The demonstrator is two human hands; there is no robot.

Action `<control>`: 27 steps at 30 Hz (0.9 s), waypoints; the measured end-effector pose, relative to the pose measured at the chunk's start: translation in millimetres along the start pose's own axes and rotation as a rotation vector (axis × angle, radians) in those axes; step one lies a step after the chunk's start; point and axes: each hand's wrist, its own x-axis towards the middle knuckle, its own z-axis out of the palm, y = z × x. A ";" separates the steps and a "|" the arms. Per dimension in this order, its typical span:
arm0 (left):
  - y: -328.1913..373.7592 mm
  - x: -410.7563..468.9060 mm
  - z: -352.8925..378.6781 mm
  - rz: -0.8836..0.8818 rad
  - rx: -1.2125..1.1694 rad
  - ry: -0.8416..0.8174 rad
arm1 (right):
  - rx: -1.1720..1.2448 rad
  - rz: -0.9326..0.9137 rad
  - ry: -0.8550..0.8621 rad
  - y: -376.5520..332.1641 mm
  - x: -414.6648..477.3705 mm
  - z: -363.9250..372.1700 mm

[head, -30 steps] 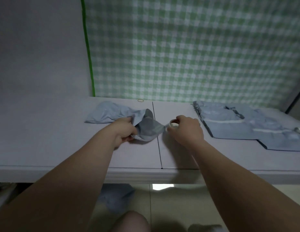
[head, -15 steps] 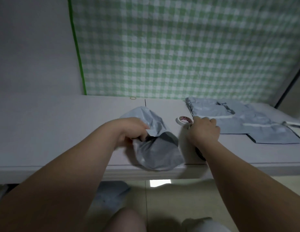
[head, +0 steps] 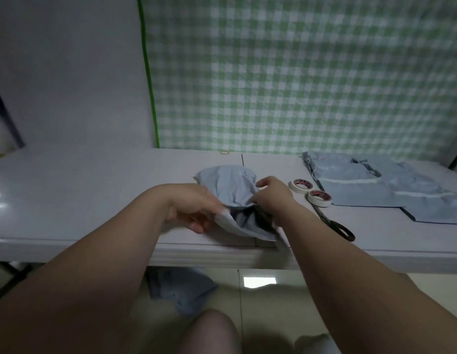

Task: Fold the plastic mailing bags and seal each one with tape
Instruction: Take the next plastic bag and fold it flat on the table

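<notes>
A crumpled grey plastic mailing bag point(head: 231, 183) with a dark inside lies at the table's front edge, in the middle. My left hand point(head: 194, 205) grips its near left edge, and my right hand point(head: 272, 195) pinches its right side. Two rolls of white tape point(head: 300, 185) point(head: 319, 198) lie just right of my right hand. Black-handled scissors point(head: 334, 224) lie in front of the rolls, partly behind my right forearm. A spread of flat grey mailing bags point(head: 375, 187) covers the table's right side.
The white table point(head: 81, 190) runs along a wall and a green checked curtain point(head: 298, 72). A small rubber band point(head: 224, 152) lies near the far edge. Another grey bag point(head: 178, 287) lies on the floor under the table.
My right hand left the tape roll and took hold of the bag's right side. My left hand still holds the bag, which now lies bunched between both hands.
</notes>
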 end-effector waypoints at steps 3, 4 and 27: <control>-10.4 -7.6 -8.2 -0.049 -0.204 -0.041 | 0.019 0.043 -0.047 8.0 1.4 -7.4; -12.7 -4.5 -10.1 -0.054 -0.281 0.025 | 0.034 0.058 -0.075 10.0 0.6 -12.1; 19.5 94.3 41.5 0.569 0.714 0.584 | -0.453 -0.481 0.052 10.2 16.5 9.2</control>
